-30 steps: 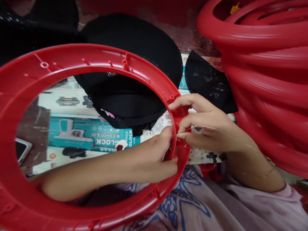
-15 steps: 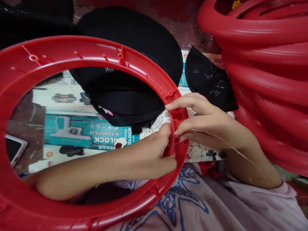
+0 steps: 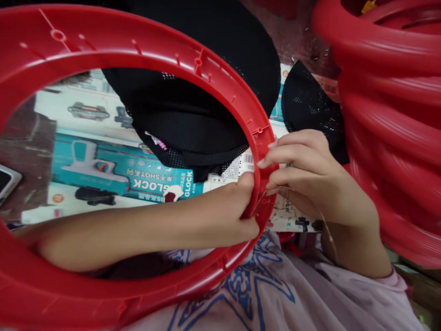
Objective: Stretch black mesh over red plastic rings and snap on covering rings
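A large red plastic ring (image 3: 144, 46) fills the left and middle, tilted toward me. My left arm passes through its opening, and my left hand (image 3: 237, 211) is closed on the ring's right rim from inside. From outside that same rim, my right hand (image 3: 306, 170) pinches a thin pale thread (image 3: 327, 230), fingers pressed together. The thread runs from the rim by my fingers down over my right wrist. Behind the ring lies a black mesh cloth (image 3: 193, 128).
A tall stack of red rings (image 3: 392, 105) stands at the right. A second black mesh piece (image 3: 310, 110) lies beside it. Printed toy-gun cardboard (image 3: 113, 174) covers the surface below. A dark device corner (image 3: 7, 179) shows at the far left.
The ring has risen and tilted nearer to the camera. My right hand has curled tighter at the rim, and the thread now hangs down over my wrist.
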Available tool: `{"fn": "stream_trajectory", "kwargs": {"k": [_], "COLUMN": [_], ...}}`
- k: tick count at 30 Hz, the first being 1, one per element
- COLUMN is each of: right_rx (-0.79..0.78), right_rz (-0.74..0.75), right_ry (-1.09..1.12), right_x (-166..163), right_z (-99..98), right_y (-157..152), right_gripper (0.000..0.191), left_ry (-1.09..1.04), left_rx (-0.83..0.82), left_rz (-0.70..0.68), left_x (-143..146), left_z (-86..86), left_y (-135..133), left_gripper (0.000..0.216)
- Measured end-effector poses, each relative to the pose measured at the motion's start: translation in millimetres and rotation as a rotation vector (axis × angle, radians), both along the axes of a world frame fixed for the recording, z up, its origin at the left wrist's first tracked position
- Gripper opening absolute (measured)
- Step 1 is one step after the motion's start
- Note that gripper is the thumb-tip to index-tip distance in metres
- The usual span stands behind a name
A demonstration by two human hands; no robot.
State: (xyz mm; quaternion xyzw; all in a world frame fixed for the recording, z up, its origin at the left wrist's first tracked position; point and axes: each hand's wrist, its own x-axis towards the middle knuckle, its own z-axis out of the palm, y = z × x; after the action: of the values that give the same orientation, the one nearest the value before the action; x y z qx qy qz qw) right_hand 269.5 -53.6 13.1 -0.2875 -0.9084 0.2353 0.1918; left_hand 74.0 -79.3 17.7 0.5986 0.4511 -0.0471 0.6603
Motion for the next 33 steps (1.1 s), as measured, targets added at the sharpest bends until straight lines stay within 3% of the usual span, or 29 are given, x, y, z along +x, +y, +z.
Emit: {"fn": "stream_trajectory", "kwargs": {"k": [7,18,24,33], "right_rx": [0.073,-0.15,-0.107,0.066], "right_rz": [-0.039,-0.109,-0.111,-0.033], "right_ry": [-0.079,-0.049,-0.087,-0.138], "right_x": [-8.3,-11.2,-13.4,-15.8], "right_z": [4.8,3.2,5.2,5.1], "right_y": [-2.7,-7.4,-5.2,1.5], "right_gripper": [0.019,0.021,0.016,0.022], "left_ry": [-0.039,-0.038,-0.005,0.074], "left_rx": [0.056,0.011,0.006,-0.045], "left_rz": [0.001,-0.022,-0.008,-0.106], "left_x": [0.6,-0.4,0.1,-3.2], "left_z": [-3.0,-10.2,-10.8,-3.1], "left_y": [-3.9,-6.7,-7.3,-1.5], "left_gripper": [0.019,0.019,0.02,0.027]}}
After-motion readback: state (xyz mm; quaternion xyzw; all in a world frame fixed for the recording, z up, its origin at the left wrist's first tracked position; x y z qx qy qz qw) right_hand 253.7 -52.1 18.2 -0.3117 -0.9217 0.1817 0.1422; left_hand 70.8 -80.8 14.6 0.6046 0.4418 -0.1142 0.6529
